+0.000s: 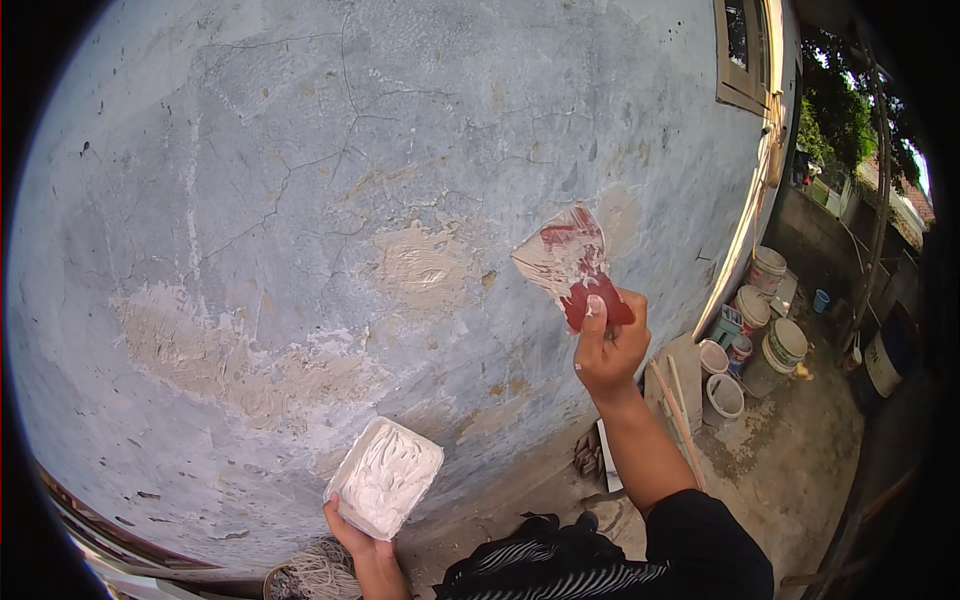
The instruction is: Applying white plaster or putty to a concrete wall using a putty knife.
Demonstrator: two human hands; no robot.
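Observation:
My right hand (612,345) grips a red putty knife (568,255) by its narrow end, thumb on top. White paste smears most of its wide blade, which is held up in front of the wall; whether it touches the wall I cannot tell. In my left hand (352,530) is a white rectangular tub (430,484), held from below at its lower corner and filled with thick white putty (385,475). The pale blue wall (270,110) has cracks and several off-white patches, among them one in the middle (425,268) and a long one lower left (215,352).
Several buckets (752,306) and pails stand on the concrete floor (790,450) at right. Wooden sticks (678,415) lean near the wall's foot beside my right forearm. A framed window (742,55) is at upper right. A basket of pale strands (318,575) sits at the bottom.

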